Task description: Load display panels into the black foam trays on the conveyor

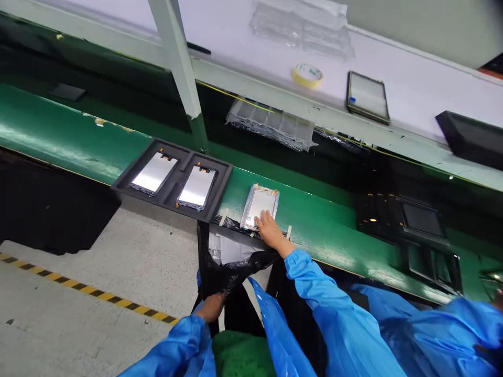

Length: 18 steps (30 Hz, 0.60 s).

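Note:
My right hand (270,233) lies with fingers spread on the lower edge of a thin glass panel in clear wrapping (262,203), which rests on the green bench. Below it, a black plastic bag (230,277) hangs open at the bench edge, with white sheets and clear film inside. My left hand (212,308) is against the underside of this bag, its fingers hidden. Left of the panel sits a black foam tray (183,178). Its two compartments hold a silver display panel (155,174) and a second silver display panel (197,186).
On the upper white shelf are a tape roll (307,76), a framed panel (368,97) and a black tray (471,139). A grey post (175,57) rises behind the foam tray. Dark panels (432,262) lie at right, near another person's blue sleeve (451,330).

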{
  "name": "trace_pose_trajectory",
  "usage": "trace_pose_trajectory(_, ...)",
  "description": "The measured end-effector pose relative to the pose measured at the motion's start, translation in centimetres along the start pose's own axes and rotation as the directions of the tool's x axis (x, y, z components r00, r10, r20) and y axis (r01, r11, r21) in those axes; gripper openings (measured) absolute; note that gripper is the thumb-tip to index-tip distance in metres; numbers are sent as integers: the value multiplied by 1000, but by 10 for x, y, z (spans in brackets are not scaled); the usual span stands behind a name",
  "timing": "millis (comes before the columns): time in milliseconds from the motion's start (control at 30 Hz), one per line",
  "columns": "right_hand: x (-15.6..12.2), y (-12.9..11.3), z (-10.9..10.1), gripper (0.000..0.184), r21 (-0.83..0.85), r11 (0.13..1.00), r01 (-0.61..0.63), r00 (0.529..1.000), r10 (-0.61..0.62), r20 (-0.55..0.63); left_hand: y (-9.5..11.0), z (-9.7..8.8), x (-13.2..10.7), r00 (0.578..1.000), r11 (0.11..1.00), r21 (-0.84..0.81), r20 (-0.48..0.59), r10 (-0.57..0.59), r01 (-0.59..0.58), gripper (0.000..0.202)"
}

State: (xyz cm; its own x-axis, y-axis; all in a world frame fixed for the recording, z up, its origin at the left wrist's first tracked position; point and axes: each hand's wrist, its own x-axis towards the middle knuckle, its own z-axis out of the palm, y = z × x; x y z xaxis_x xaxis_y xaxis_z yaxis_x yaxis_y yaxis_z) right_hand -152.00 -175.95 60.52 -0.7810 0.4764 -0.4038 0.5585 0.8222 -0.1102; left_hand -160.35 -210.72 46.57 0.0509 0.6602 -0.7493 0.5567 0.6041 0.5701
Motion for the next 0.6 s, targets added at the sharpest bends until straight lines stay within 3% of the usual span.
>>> trace_pose_trajectory(233, 2, -7, -3, 65, -98, 993, 68, 997, -65, 33, 13, -23, -16, 983, 999, -27, -179, 29, -34, 52)
trace_pose_trajectory(467, 2, -31, -4, 70, -111, 994, -24, 999, 28, 40, 15, -44, -56, 969, 992, -66, -228, 93, -110, 51)
trace_pose_trajectory(600, -1, -44, -7, 67, -200, 974, -102, 995, 96, -42, 4, -55, -75, 957, 980, -129, -268, 113, -152, 50)
